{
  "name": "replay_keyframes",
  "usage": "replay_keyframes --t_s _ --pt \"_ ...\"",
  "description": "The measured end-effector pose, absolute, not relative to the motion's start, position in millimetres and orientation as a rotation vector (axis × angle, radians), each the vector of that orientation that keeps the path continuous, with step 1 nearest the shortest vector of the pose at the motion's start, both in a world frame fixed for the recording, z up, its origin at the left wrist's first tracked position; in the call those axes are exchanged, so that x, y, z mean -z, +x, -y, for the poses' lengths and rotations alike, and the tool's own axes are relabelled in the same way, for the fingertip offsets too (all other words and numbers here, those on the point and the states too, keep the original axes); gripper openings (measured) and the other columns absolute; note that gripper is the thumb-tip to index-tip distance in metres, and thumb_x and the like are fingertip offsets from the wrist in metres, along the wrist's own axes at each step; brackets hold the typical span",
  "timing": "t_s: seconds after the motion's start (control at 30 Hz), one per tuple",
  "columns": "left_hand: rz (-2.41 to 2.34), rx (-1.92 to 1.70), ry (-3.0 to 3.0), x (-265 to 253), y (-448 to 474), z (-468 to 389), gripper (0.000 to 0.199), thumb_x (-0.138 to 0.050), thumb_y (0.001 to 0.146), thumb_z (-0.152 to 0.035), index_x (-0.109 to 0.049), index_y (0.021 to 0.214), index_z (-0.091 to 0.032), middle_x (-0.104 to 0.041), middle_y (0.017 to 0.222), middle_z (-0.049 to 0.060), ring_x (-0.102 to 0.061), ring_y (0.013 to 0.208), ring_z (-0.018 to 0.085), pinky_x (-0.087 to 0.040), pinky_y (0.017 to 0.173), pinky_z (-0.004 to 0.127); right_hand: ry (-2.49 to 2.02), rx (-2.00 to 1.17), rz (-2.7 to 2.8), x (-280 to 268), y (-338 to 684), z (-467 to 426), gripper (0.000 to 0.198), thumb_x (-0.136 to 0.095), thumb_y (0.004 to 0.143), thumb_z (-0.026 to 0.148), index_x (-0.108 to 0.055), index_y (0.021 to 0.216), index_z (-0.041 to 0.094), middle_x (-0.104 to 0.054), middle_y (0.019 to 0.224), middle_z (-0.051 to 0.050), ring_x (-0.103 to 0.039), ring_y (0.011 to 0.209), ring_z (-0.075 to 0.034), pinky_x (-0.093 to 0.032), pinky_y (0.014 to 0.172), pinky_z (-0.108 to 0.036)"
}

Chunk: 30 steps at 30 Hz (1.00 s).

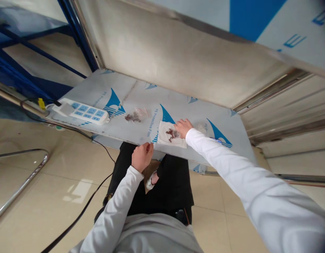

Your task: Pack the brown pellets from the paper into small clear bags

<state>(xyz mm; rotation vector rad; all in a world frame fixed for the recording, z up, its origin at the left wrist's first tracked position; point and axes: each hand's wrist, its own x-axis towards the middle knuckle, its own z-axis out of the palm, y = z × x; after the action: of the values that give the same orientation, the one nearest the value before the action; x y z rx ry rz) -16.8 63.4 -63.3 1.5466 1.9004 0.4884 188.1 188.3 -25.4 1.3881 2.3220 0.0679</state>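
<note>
My right hand (pixel 183 128) reaches down over a white paper-like square (pixel 165 137) on the table, its fingers bent together. Small reddish-brown pieces (pixel 170 135) lie on the square just left of my fingertips, with something clear and shiny beside them. Whatever these fingers pinch is too small to make out. At the table's front edge, my left hand (pixel 142 156) is curled closed, and its inside is hidden. To the left on the table lies a small pile of dark brown pieces (pixel 132 117), with several thin pale pinkish sticks (pixel 141 112) next to it.
A white power strip (pixel 85 111) with blue sockets lies at the table's left end, a plug in it. Its black cable (pixel 80 131) hangs over the edge to the floor. A shelf (pixel 204 10) overhangs the table. Clear plastic (pixel 201 128) lies right of my right hand.
</note>
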Motion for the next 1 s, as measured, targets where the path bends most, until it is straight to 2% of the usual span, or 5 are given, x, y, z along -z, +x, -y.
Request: replay_keyframes --t_s 0.3,0.47,0.67,0.83,1.0 --pt "-1.965 -0.507 1.569 72.6 -26.4 -67.0 0.033 -0.045 0.089 -0.043 -0.063 0.071 -0.023 -0.07 0.072 0.006 -0.065 0.07 0.023 -0.031 0.057 0.027 1.375 -0.177 -2.309 20.3 180.1 -185.5 0.027 -0.047 0.086 0.004 -0.066 0.103 0.012 -0.067 0.107 -0.019 -0.054 0.107 -0.027 -0.032 0.09 -0.041" --pt "-2.082 -0.704 1.65 83.0 -47.5 -97.3 0.026 -0.047 0.09 -0.04 -0.065 0.088 -0.021 -0.071 0.083 0.004 -0.064 0.069 0.019 -0.04 0.063 0.027 1.586 -0.192 -2.282 5.2 225.4 -182.2 0.034 -0.067 0.079 0.024 -0.059 0.111 0.016 -0.067 0.107 -0.015 -0.059 0.102 -0.026 -0.037 0.085 -0.037" --pt "-2.267 -0.783 1.742 91.3 -74.6 -171.2 0.046 -0.055 0.086 -0.038 -0.054 0.127 -0.016 -0.056 0.13 0.016 -0.049 0.12 0.03 -0.038 0.096 0.041 2.152 -0.137 -2.003 23.9 291.9 -172.2 0.065 -0.066 0.072 0.054 -0.051 0.123 0.016 -0.063 0.115 -0.017 -0.058 0.106 -0.032 -0.043 0.08 -0.04" --pt "-2.285 -0.659 1.913 104.0 -77.8 -191.7 0.035 -0.059 0.083 -0.032 -0.065 0.115 -0.019 -0.058 0.131 0.015 -0.045 0.123 0.035 -0.032 0.1 0.05 2.338 -0.245 -2.17 53.4 298.4 -149.4 0.084 -0.066 0.07 0.059 -0.04 0.136 0.013 -0.05 0.133 -0.023 -0.046 0.122 -0.038 -0.038 0.094 -0.049" --pt "-2.27 -0.652 2.048 112.5 -79.1 -169.2 0.029 -0.049 0.09 -0.031 -0.069 0.108 -0.02 -0.064 0.124 0.012 -0.047 0.12 0.032 -0.027 0.102 0.05 2.5 -0.433 -2.508 57.2 281.4 -116.3 0.067 -0.061 0.079 0.054 -0.046 0.131 0.015 -0.05 0.132 -0.02 -0.036 0.131 -0.037 -0.032 0.102 -0.052"
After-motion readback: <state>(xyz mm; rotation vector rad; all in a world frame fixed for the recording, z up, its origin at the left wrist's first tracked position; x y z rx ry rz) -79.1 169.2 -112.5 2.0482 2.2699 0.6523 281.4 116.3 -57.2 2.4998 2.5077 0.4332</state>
